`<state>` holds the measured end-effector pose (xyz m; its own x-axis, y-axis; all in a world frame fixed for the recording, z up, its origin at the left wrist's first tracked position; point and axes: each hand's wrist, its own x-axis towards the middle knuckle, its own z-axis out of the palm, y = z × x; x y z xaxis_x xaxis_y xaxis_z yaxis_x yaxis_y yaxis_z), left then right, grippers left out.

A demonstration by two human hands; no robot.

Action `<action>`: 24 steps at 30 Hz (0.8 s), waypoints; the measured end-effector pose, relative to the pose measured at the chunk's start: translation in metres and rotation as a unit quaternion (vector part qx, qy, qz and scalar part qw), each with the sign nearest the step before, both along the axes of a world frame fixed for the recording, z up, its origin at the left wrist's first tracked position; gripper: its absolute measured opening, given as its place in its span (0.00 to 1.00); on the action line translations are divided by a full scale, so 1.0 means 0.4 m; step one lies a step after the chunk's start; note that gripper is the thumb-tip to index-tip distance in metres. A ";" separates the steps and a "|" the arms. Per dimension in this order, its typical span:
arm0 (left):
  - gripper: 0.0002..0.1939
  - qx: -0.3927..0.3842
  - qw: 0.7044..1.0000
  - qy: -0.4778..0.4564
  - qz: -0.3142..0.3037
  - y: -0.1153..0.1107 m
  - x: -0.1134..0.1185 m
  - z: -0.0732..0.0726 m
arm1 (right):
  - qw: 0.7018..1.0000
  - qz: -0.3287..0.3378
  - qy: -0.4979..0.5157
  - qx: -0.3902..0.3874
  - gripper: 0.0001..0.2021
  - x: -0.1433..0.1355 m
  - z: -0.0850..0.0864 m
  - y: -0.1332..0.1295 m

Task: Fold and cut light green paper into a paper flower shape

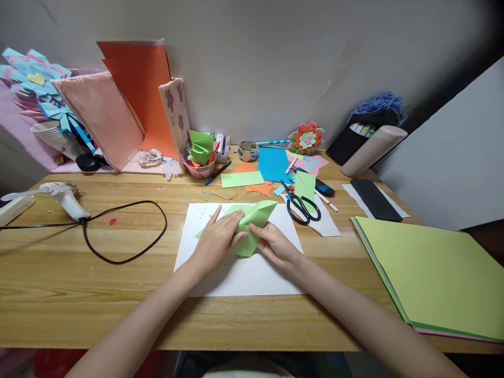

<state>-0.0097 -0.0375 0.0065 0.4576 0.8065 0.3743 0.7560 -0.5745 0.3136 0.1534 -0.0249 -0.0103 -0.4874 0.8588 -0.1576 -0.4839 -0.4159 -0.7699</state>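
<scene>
A folded light green paper (258, 216) lies over a white sheet (240, 278) on the wooden table, one flap raised and curving up to the right. My left hand (220, 236) rests flat on the paper's left part, fingers stretched out and the thumb pointing right. At the right edge of the green paper, my right hand (275, 242) pinches it between thumb and fingers; the fingers under the paper are partly hidden. Black-handled scissors (301, 207) lie just beyond the white sheet's right edge, beside a green paper strip (305, 186).
A glue gun (69, 202) with a looped black cable lies left. Coloured sheets (437, 273) are stacked right, near a black phone (376, 199). Behind stand a tape roll (248, 151), a paper flower (307, 139), a bowl of scraps (200, 169) and a pink bottle (374, 151).
</scene>
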 end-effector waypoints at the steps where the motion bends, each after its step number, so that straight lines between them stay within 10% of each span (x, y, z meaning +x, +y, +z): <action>1: 0.18 0.002 1.000 -0.007 -0.001 -0.001 0.000 0.002 | 1.000 -0.002 -0.003 0.006 0.14 0.000 0.002 -0.001; 8: 0.14 0.050 0.998 -0.039 -0.003 -0.006 -0.002 0.007 | 0.994 -0.015 -0.067 0.091 0.14 -0.001 0.013 -0.006; 13: 0.13 0.099 0.994 -0.047 0.021 -0.010 0.000 0.011 | 0.954 -0.146 -0.143 0.221 0.20 -0.003 0.015 -0.015; 24: 0.15 0.087 0.993 -0.075 0.041 -0.023 0.011 0.015 | 0.735 -0.266 -0.361 0.508 0.16 0.024 0.020 -0.022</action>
<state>-0.0053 -0.0467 0.0126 0.3223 0.7558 0.5700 0.7549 -0.5685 0.3271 0.1629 -0.0338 -0.0024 -0.1433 0.7506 0.6450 0.3175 0.6522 -0.6884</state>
